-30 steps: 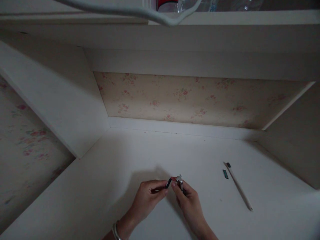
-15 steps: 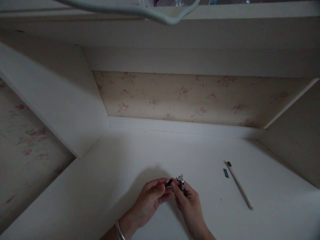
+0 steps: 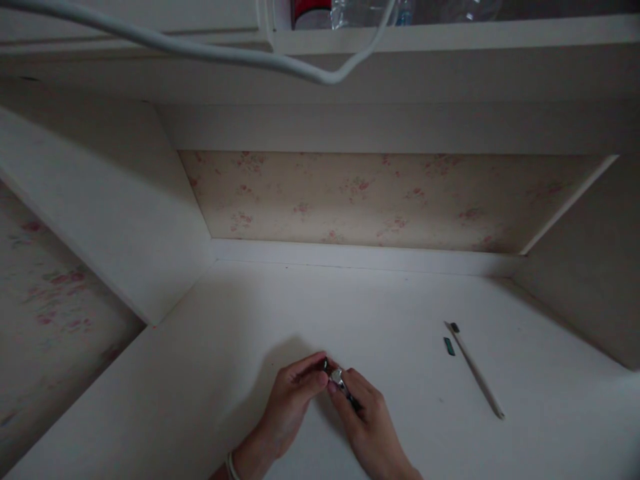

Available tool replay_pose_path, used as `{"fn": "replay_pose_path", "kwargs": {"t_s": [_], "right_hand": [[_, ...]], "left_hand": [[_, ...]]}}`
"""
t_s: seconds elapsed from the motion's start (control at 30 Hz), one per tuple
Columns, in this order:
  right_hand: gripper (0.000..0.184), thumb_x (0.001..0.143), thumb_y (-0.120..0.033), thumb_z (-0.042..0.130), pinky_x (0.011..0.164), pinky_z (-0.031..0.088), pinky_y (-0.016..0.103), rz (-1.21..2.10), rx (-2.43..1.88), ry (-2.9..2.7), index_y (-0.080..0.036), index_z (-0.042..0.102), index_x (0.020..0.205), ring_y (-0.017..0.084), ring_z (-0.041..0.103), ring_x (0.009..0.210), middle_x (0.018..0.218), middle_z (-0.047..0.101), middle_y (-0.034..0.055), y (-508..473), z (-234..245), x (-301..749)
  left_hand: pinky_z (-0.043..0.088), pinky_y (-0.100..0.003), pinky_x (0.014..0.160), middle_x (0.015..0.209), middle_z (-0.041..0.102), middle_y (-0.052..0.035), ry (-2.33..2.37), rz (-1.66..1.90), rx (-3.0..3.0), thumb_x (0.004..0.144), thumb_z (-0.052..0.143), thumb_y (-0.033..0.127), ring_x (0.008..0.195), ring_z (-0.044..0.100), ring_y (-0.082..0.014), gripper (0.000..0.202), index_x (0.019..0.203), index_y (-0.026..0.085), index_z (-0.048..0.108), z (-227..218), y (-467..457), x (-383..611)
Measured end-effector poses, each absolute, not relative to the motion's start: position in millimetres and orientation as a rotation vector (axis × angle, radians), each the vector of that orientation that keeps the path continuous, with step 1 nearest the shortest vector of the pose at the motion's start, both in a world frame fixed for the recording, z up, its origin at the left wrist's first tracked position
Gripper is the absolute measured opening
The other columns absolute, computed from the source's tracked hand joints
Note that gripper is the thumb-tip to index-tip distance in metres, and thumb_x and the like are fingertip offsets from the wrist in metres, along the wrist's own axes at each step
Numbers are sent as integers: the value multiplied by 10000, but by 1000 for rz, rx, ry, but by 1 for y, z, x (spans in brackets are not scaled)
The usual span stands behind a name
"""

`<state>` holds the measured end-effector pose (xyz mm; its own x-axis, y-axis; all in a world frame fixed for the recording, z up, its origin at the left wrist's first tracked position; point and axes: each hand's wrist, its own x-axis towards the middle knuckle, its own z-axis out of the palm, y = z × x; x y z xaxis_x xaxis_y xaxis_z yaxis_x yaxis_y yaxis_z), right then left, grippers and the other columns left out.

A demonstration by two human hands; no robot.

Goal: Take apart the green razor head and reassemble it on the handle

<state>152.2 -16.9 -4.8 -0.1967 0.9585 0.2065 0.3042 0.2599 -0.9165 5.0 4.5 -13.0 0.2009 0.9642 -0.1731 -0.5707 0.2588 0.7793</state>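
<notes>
My left hand point(image 3: 295, 400) is pinched around a small dark piece point(image 3: 326, 365) with a greenish glint, mostly covered by the fingers. My right hand point(image 3: 365, 413) grips a small silver metal tool point(image 3: 341, 381) with a dark handle; its exact kind cannot be made out. The tool's shiny head points left and meets the dark piece between the fingertips. Both hands are close together, just above the white tabletop. To their right lie a toothbrush point(image 3: 477, 373) with a pale handle and dark bristles, and a flat dark-green strip point(image 3: 449, 346) beside its head.
The white tabletop point(image 3: 250, 300) runs back to a low ledge under floral wallpaper point(image 3: 350, 200). White panels point(image 3: 110, 200) stand at both sides. A shelf overhead holds a red item point(image 3: 313, 12) and clear plastic. A pale cable point(image 3: 280, 63) hangs across the top.
The silver tool's head has turned from upright to pointing left, down against the small dark piece. My right hand has shifted slightly left. The view has tilted up a little.
</notes>
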Motion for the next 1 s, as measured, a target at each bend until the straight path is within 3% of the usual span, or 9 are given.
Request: {"fn": "replay_pose_path", "kwargs": {"t_s": [0.07, 0.17, 0.43, 0.57, 0.8, 1.0], "right_hand": [[326, 956, -415, 428, 719, 450, 258, 975, -1193, -1618, -188, 628, 1075, 183, 570, 781, 810, 602, 53, -16, -7, 153], [453, 971, -466, 342, 598, 450, 245, 1039, -1278, -1532, -173, 549, 1248, 166, 545, 619, 671, 566, 15, -15, -9, 155], [459, 938, -506, 410, 559, 449, 223, 1062, -1315, -1382, -195, 544, 1248, 145, 515, 582, 683, 551, 1, -24, -1, 155], [436, 938, -501, 411, 534, 446, 218, 1090, -1212, -1460, -177, 593, 1165, 135, 486, 531, 638, 530, -4, -28, -2, 151], [384, 969, -432, 346, 524, 436, 186, 950, -1195, -1602, -188, 602, 821, 119, 461, 510, 610, 485, -6, -29, 1, 147], [359, 974, -405, 327, 621, 468, 186, 905, -1196, -1613, -196, 599, 866, 131, 514, 579, 689, 547, 15, -31, 4, 143]], "left_hand": [[468, -275, 889, 1011, 719, -112, 716, 1207, 583, 677, 807, 187, 941, 649, -185, 384, 1044, 132, 710, -13, 5, 3], [488, -257, 871, 974, 724, -96, 621, 1221, 468, 707, 788, 198, 908, 652, -160, 305, 996, 126, 721, -12, 5, 1], [507, -231, 843, 996, 707, -83, 506, 1203, 251, 761, 744, 207, 882, 639, -133, 231, 973, 118, 721, -12, 5, -3], [501, -231, 760, 972, 698, -61, 472, 1170, 271, 781, 727, 226, 769, 613, -105, 268, 1035, 143, 701, -14, 5, -5], [445, -283, 763, 1074, 652, -80, 401, 1136, 430, 809, 699, 249, 837, 562, -143, 318, 1114, 166, 668, -20, 6, -3], [439, -323, 683, 1060, 644, -90, 412, 1106, 525, 791, 712, 282, 804, 554, -179, 356, 1129, 181, 666, -22, 5, 0]]}}
